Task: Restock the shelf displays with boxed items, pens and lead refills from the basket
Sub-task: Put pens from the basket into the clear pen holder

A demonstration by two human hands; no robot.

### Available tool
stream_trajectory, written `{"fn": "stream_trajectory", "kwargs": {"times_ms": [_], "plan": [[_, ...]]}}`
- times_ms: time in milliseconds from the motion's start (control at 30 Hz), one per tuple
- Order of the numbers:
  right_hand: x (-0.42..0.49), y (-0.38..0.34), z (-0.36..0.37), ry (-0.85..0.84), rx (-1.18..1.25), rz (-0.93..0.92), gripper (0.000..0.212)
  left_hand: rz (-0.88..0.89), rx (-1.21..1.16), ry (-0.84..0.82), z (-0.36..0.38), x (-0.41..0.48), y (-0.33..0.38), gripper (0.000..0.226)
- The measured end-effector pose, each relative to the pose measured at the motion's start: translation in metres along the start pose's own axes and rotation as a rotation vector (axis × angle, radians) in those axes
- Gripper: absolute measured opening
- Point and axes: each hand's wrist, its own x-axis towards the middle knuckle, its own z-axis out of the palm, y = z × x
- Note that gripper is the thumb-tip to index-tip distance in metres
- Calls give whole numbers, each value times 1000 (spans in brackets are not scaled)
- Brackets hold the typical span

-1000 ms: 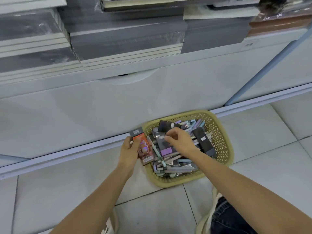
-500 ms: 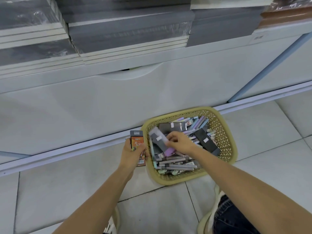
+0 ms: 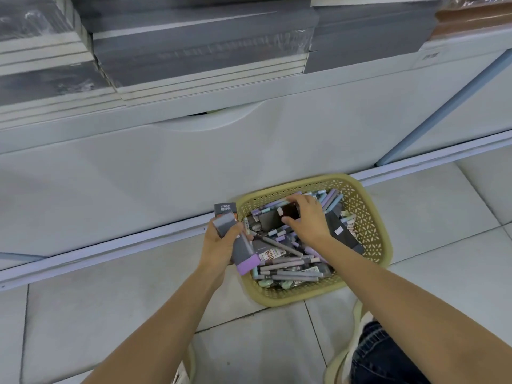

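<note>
Reaching into the tan perforated plastic basket [image 3: 383, 245], the right hand [image 3: 307, 220] curls thumb and fingers round a glossy black rectangular box [image 3: 273, 218] lying atop loose grey and pastel pens [image 3: 288, 273] near the far rim. Just outside the left rim, the left hand [image 3: 219, 242] grips a grey cardboard box with a purple end [image 3: 243, 252] against a dark orange-fronted box [image 3: 225, 207].

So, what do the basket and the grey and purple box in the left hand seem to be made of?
The basket looks like moulded plastic, matte yellow-beige: its walls carry a regular lattice of holes. The grey and purple box, gripped by the left hand, is probably smooth printed cardboard, judging by its sharp straight edges.
</note>
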Motion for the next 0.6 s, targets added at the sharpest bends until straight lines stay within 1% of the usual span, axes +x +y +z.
{"fn": "stream_trajectory", "kwargs": {"times_ms": [33,67,133,200,267,367,433,500,567,600], "plan": [[2,4,4,-45,-122,-17,49,-11,-15,-15,-2,-1,0,22],[3,8,8,-77,-213,-37,49,-19,-24,-21,-3,-1,-1,21],[3,11,15,-75,-256,-69,40,-21,-32,-22,-5,-2,-2,20],[4,13,17,-70,-192,-88,32,-10,-41,-34,-7,-3,-1,17],[5,13,15,-144,-91,-74,28,-12,-22,-38,-7,-4,0,16],[4,10,8,-262,70,-19,25,-46,49,41,-7,-3,1,23],[4,5,-5,-294,161,-40,14,-37,62,61,-8,-2,3,23],[4,-5,-26,-349,243,-97,5,22,96,78,-9,-4,9,20],[1,-21,-53,-419,308,-142,12,73,85,85,-8,-6,21,24],[-1,-31,-68,-450,321,-162,16,70,60,83,-6,-8,30,27]]}}
